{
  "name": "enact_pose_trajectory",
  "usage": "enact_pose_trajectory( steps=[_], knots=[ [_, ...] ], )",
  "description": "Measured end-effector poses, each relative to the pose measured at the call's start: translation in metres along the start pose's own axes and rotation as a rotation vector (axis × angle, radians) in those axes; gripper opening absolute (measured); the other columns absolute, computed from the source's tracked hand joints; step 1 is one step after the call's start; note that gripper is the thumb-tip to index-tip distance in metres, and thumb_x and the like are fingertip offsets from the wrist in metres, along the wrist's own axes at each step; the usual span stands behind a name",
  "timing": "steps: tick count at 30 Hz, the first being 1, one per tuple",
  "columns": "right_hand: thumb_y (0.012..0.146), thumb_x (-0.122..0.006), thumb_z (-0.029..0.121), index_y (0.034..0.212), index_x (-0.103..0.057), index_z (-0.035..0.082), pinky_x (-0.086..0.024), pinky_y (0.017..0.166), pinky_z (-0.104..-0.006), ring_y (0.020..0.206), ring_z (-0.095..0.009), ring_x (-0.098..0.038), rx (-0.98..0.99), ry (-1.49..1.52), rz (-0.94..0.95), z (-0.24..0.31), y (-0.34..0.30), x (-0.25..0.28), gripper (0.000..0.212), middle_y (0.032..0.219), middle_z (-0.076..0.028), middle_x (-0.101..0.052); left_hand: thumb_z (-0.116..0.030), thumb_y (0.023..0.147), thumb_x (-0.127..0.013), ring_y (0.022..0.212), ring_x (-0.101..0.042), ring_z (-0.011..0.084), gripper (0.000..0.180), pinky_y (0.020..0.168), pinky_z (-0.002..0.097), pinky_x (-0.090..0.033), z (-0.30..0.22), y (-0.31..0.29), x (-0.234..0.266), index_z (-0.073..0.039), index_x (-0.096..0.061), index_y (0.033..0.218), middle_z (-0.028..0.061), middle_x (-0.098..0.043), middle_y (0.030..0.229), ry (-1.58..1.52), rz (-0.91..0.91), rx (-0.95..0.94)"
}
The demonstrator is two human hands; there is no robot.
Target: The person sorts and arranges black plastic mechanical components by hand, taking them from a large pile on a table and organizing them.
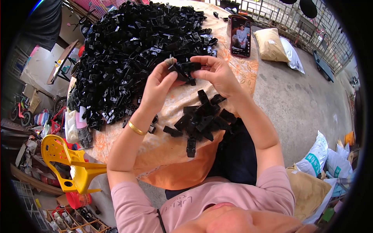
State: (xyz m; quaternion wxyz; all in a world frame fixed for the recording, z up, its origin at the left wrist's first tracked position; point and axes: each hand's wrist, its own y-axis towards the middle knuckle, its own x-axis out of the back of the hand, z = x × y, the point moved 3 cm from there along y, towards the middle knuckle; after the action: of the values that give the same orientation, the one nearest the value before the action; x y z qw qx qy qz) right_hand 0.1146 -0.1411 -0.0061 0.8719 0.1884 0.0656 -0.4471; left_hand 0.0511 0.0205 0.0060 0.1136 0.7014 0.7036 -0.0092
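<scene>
Both hands meet over the table, holding black plastic parts. My left hand pinches one black plastic piece, a fingertip wrapped in something pale. My right hand grips a black plastic part between thumb and fingers, against the left hand's piece. Whether the two parts are joined I cannot tell. Just beyond and left of my hands rises a large heap of black plastic parts. Closer to me, a smaller pile of similar black pieces lies at the table's near edge.
An orange flowered cloth covers the table. A phone stands upright at the far right, its screen lit. A yellow plastic chair is at the left. Sacks lie on the floor at right, with more sacks nearer me.
</scene>
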Motion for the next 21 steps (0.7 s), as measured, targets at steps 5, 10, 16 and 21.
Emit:
enact_pose_trajectory(
  steps=[5, 10, 16, 21],
  knots=[
    [0.079, -0.065, 0.004, 0.105, -0.060, -0.001, -0.048, 0.068, -0.0204, 0.076, -0.009, -0.058, 0.074, -0.338, -0.101, 0.008, -0.010, -0.009, 0.027, 0.093, -0.005, -0.062, -0.001, 0.089, -0.046, 0.098, -0.056, 0.0174, 0.035, 0.086, 0.0332, -0.051, 0.001, -0.007, -0.011, 0.000, -0.041, 0.123, 0.0097, -0.053, 0.109, -0.176, 0.031, 0.045],
    [0.078, -0.067, 0.010, 0.098, -0.063, -0.001, -0.048, 0.063, -0.0222, 0.074, -0.009, -0.058, 0.245, -0.475, -0.106, 0.008, -0.015, -0.016, 0.023, 0.085, -0.005, -0.062, 0.001, 0.088, -0.048, 0.098, -0.056, 0.0170, 0.037, 0.088, 0.0330, -0.049, 0.004, -0.007, -0.008, -0.003, -0.041, 0.124, 0.0095, -0.053, 0.109, -0.156, -0.014, 0.008],
    [0.069, -0.070, 0.011, 0.094, -0.063, 0.002, -0.049, 0.065, -0.0306, 0.078, -0.026, -0.059, 0.620, -0.894, -0.102, 0.012, -0.022, -0.027, 0.027, 0.088, -0.008, -0.061, -0.002, 0.086, -0.054, 0.094, -0.057, 0.0135, 0.031, 0.083, 0.0270, -0.050, 0.002, -0.013, -0.017, 0.002, -0.047, 0.116, 0.0099, -0.056, 0.108, -0.156, -0.076, -0.045],
    [0.065, -0.072, 0.012, 0.092, -0.062, 0.005, -0.049, 0.066, -0.0328, 0.079, -0.025, -0.058, 0.724, -1.023, -0.066, 0.013, -0.027, -0.035, 0.030, 0.087, -0.006, -0.060, -0.005, 0.086, -0.056, 0.088, -0.059, 0.0116, 0.025, 0.076, 0.0231, -0.050, 0.002, -0.012, -0.014, 0.004, -0.052, 0.109, 0.0093, -0.060, 0.100, -0.094, -0.137, 0.030]
  ],
)
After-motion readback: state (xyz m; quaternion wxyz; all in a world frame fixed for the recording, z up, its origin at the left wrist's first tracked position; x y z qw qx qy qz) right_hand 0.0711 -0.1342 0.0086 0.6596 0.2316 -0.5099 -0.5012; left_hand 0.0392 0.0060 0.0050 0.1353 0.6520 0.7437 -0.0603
